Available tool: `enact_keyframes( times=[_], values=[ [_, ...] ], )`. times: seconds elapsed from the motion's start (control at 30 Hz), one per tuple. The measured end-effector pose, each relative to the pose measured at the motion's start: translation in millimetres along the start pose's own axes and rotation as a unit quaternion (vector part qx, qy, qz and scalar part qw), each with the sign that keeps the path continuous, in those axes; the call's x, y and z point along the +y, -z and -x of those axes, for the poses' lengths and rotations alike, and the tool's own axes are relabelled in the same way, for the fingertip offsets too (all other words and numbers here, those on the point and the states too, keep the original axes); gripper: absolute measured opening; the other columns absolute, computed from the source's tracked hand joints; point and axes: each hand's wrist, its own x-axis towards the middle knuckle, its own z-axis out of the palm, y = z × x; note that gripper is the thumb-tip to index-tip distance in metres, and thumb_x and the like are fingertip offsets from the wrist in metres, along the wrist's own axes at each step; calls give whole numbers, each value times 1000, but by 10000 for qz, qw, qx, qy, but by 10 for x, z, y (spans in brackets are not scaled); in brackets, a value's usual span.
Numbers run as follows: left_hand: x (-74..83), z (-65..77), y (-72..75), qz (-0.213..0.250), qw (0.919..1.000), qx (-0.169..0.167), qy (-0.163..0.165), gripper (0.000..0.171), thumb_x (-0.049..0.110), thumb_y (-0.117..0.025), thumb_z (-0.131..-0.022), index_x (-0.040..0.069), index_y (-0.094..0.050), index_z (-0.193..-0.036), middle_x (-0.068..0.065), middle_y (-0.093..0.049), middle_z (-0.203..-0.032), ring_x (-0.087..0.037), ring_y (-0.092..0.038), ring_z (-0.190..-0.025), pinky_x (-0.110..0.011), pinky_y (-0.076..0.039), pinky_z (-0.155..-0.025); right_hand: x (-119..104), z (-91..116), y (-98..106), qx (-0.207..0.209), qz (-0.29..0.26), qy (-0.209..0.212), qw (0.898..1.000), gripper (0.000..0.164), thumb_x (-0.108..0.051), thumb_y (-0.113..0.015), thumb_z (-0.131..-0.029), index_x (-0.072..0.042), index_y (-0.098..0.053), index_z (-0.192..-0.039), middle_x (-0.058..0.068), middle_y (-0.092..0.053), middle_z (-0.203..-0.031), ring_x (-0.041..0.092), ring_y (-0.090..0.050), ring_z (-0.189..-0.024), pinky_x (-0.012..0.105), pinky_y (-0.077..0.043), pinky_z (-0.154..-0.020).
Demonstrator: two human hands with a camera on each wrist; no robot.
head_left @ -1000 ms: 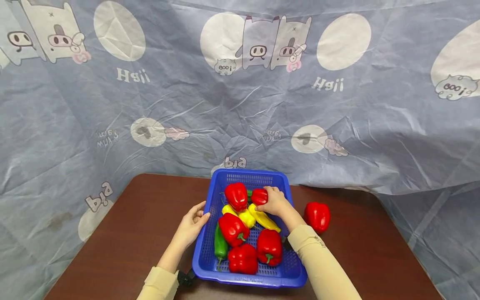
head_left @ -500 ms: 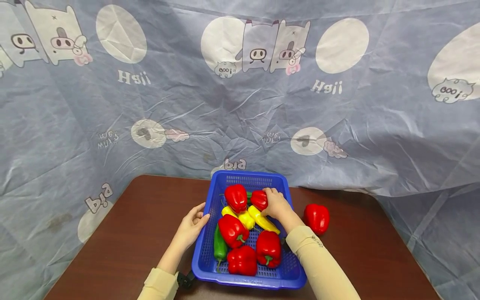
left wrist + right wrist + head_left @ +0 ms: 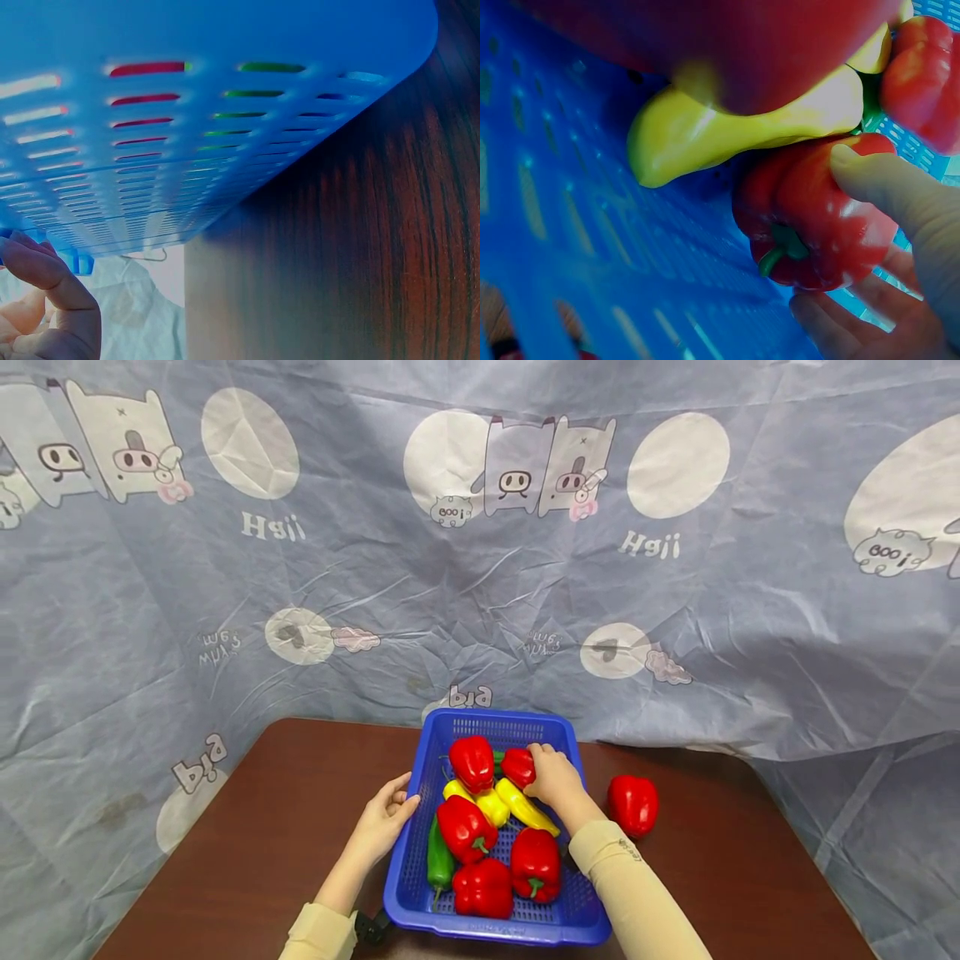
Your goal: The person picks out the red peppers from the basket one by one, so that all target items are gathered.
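Observation:
A blue plastic basket with slotted walls holds several red bell peppers, yellow peppers and green peppers. Its left rim is held by my left hand, thumb at the edge and fingers bent against the outside. The left wrist view shows those curled fingers by the wall. Toward the back right inside, my right hand grips a red bell pepper, thumb on its upper side and fingers around its far side. This pepper's green stem faces the right wrist camera. A long yellow pepper lies right beside it.
One more red bell pepper sits on the brown table, right of the basket. Inside the basket, red bell peppers and a long green pepper lie near the front. A patterned grey-blue cloth hangs behind the table.
My right hand has shifted slightly right, its thumb leaving the yellow pepper's end to lie along the red bell pepper. The left hand stays at the rim. The head view has tilted slightly upward.

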Motion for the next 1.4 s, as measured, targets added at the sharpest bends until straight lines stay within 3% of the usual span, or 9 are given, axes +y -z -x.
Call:
enact_keyframes(
  times=[0.27,0.67,0.97,1.23,1.4],
  values=[
    [25,20,3,-106,9999,-35,-11,52,11,-64,-95,0,-47,-143,-14,-63,-99,-12,-60,-74,-21,-53,-65,-7,36,41,358,-262,-63,9990,67,-20,-84,-74,4,-53,-128,24,-60,-119,40,-61,-102,50,-53,-93],
    [3,47,25,18,10000,-31,7,53,11,-65,-95,-1,-47,-143,-15,-63,-100,-11,-60,-72,-22,-52,-63,-43,136,221,902,-1749,-483,9792,69,-27,-77,-80,5,-52,-135,24,-64,-122,36,-65,-101,48,-56,-86],
    [19,44,7,128,9999,-77,69,53,10,-65,-95,0,-47,-143,-16,-63,-101,-11,-61,-74,-22,-53,-65,55,288,512,1187,-2892,-803,9465,69,-36,-70,-87,-1,-48,-141,21,-59,-133,34,-64,-110,45,-55,-89],
    [22,30,11,73,9999,-81,47,53,11,-64,-96,0,-46,-144,-14,-60,-100,-10,-59,-73,-21,-53,-66,266,449,715,1037,-3783,-973,9147,73,-36,-67,-92,2,-38,-147,25,-52,-140,37,-53,-128,48,-45,-106],
    [24,26,28,-4,9999,-131,55,54,14,-64,-96,0,-44,-145,-14,-61,-101,-11,-60,-74,-21,-52,-66,444,531,813,991,-4389,-1211,8848,75,-37,-65,-93,-1,-34,-151,23,-48,-145,32,-51,-129,45,-42,-109]
  ],
)
